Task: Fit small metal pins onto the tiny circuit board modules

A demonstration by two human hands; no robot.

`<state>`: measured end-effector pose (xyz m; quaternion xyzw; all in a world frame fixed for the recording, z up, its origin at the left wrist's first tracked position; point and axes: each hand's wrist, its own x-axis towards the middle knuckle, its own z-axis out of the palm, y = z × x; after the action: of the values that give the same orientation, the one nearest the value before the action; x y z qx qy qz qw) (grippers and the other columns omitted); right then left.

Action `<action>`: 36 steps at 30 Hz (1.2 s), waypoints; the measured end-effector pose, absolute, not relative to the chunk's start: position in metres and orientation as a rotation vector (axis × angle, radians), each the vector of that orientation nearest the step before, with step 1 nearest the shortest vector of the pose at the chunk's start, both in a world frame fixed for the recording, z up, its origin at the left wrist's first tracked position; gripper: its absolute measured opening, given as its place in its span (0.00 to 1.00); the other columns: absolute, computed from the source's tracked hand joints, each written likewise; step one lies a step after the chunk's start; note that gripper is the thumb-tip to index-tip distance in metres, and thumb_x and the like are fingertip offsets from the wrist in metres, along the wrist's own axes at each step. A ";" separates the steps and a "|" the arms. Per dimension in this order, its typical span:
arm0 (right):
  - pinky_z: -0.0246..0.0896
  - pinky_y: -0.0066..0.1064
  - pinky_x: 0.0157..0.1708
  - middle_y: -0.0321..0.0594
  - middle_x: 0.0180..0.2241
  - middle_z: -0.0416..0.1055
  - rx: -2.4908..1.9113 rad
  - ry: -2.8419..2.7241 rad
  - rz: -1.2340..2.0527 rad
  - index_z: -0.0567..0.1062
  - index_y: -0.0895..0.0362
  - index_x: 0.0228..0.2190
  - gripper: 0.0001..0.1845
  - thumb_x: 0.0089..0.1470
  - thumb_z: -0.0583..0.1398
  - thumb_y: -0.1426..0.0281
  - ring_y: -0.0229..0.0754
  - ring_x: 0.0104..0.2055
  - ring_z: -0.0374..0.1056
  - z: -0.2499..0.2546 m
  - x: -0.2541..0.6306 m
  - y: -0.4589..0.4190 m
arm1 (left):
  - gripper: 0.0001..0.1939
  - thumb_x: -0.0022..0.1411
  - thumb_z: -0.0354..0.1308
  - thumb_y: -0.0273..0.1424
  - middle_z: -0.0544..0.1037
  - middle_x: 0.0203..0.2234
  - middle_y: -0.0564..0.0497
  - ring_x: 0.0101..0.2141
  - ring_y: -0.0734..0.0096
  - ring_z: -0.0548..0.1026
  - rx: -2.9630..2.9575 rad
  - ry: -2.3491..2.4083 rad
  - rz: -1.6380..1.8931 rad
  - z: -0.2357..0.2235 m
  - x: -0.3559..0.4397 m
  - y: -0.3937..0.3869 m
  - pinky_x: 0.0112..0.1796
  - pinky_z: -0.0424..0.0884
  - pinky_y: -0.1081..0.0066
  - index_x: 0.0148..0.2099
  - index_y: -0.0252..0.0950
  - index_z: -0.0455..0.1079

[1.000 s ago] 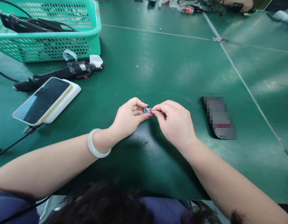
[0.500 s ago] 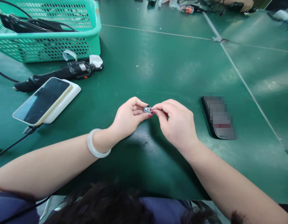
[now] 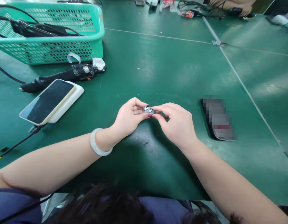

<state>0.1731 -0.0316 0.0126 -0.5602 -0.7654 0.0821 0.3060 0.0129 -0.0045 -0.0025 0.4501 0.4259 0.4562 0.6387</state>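
Note:
Between my two hands is a small silvery-and-dark electronic part (image 3: 148, 109), too small to name exactly. My left hand (image 3: 129, 116) pinches its left end between thumb and fingers. At the part's right end, the thumb and index finger of my right hand (image 3: 176, 123) are closed on it too. Both hands are held over the green table (image 3: 144, 174), near its front edge. The fingertips hide the part's edges.
A green plastic basket (image 3: 64, 49) with black cabled items stands at the far left. Before it lie a black corded tool (image 3: 64, 74) and a phone (image 3: 48, 101) on a white block (image 3: 66, 105). A black pixelated object (image 3: 218, 119) lies right. Another person's hand (image 3: 246, 9) shows at the back.
My right fingers have shifted slightly on the part, and more of its face now shows. The camera view has moved a little, so the surroundings sit slightly lower and further right.

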 end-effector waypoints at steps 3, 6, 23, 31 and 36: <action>0.65 0.32 0.37 0.38 0.35 0.77 -1.444 -2.037 0.237 0.79 0.53 0.37 0.09 0.58 0.58 0.69 0.41 0.38 0.71 0.009 0.174 -0.029 | 0.16 0.45 0.69 0.24 0.80 0.28 0.53 0.33 0.73 0.79 1.010 0.962 1.036 -0.003 0.012 -0.004 0.43 0.74 0.66 0.34 0.34 0.65; 0.65 0.32 0.37 0.38 0.34 0.77 -1.424 -2.033 0.243 0.79 0.53 0.36 0.09 0.57 0.58 0.68 0.41 0.38 0.71 0.007 0.174 -0.027 | 0.17 0.44 0.70 0.25 0.79 0.28 0.53 0.32 0.74 0.79 0.969 0.927 1.035 -0.005 0.011 -0.003 0.44 0.73 0.66 0.34 0.33 0.66; 0.64 0.30 0.42 0.39 0.37 0.77 -1.278 -2.175 0.246 0.77 0.54 0.37 0.10 0.59 0.58 0.65 0.39 0.40 0.71 -0.002 0.157 -0.037 | 0.06 0.54 0.64 0.24 0.78 0.30 0.51 0.33 0.78 0.78 0.639 1.083 0.946 0.011 -0.007 -0.034 0.41 0.74 0.76 0.34 0.34 0.70; 0.64 0.30 0.36 0.38 0.36 0.74 -1.349 -2.069 0.496 0.75 0.55 0.43 0.12 0.55 0.62 0.68 0.36 0.32 0.68 -0.013 0.177 -0.016 | 0.15 0.58 0.59 0.39 0.81 0.39 0.45 0.40 0.61 0.79 1.571 1.769 0.629 0.024 -0.102 -0.044 0.45 0.73 0.61 0.45 0.37 0.71; 0.63 0.31 0.37 0.39 0.36 0.74 -1.399 -2.032 0.503 0.75 0.56 0.43 0.12 0.55 0.61 0.70 0.35 0.29 0.65 -0.018 0.184 -0.010 | 0.23 0.68 0.40 0.40 0.79 0.43 0.40 0.45 0.51 0.77 2.295 2.146 -0.023 0.032 -0.139 -0.055 0.45 0.70 0.54 0.53 0.35 0.70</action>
<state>0.1842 -0.0100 -0.0184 -0.5288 -0.7682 0.1900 0.3068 -0.1390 -0.0548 0.0325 0.7303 0.6831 -0.0074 -0.0001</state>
